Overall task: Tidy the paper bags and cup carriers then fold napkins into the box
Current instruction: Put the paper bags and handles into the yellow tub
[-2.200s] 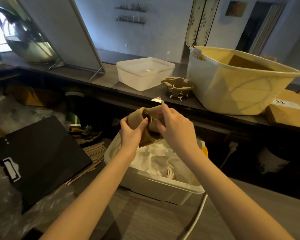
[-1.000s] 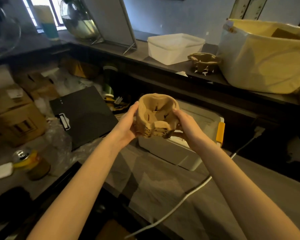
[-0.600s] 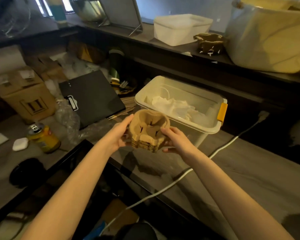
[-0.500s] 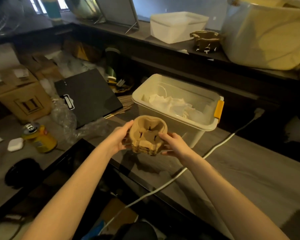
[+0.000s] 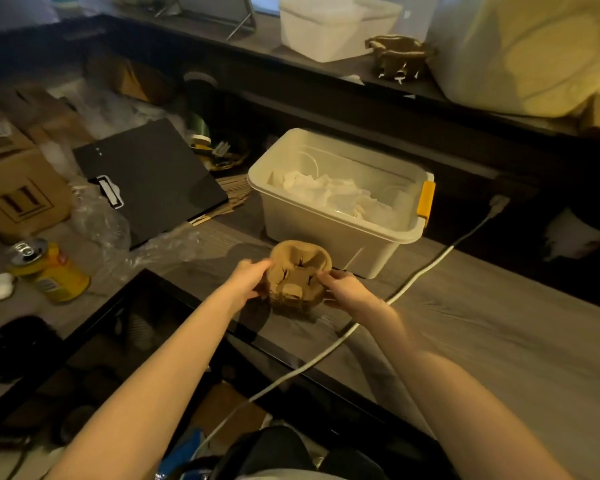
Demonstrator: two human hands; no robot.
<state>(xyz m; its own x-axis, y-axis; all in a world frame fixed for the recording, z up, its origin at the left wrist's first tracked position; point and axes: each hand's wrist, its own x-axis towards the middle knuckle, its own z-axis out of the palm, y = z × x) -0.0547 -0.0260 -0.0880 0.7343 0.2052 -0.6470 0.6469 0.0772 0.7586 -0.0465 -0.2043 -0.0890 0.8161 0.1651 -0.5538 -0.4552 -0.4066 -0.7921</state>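
Observation:
A stack of brown pulp cup carriers sits low over the grey wooden counter, just in front of the white plastic box. My left hand grips its left side and my right hand grips its right side. The box has a yellow latch and holds crumpled white napkins. A second pile of cup carriers rests on the upper shelf.
A white cable runs across the counter under my right arm. A black clipboard, clear plastic wrap, a yellow can and cardboard boxes lie left. A white tub and large yellow bin stand on the shelf.
Both hands have brought the cup carrier stack down from above the napkin box to the counter in front of it. My view has tilted downward.

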